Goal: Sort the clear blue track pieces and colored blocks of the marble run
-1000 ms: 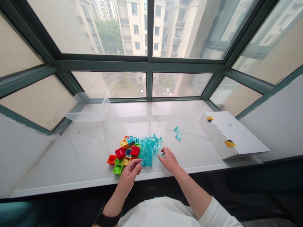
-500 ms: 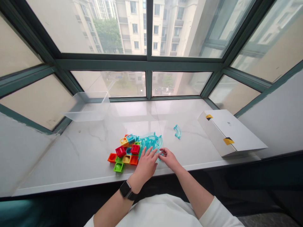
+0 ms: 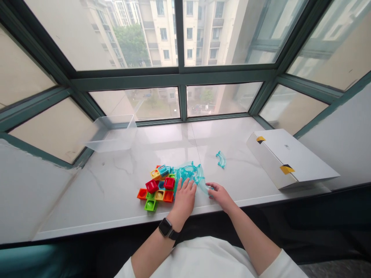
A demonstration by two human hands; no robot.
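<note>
My left hand [image 3: 184, 200], with a black smartwatch [image 3: 165, 227] on its wrist, lies with spread fingers on a heap of clear blue plastic track pieces [image 3: 188, 174]. My right hand [image 3: 221, 197] is at the heap's right edge, its fingertips pinching a track piece. Left of my left hand lies a pile of square red, orange, yellow, green and blue plastic blocks [image 3: 158, 189]. A single curved clear blue track piece [image 3: 221, 159] lies apart, above and right of the heap.
Everything lies on a white marble windowsill [image 3: 87, 189] below large green-framed windows. A clear plastic box [image 3: 111, 134] stands at its back left. A flat white cardboard box [image 3: 290, 156] with yellow-and-black tape lies at the right.
My left hand has moved right, off the block pile and onto the track heap. My right hand has shifted right along the heap's edge, and the tracks there have spread slightly.
</note>
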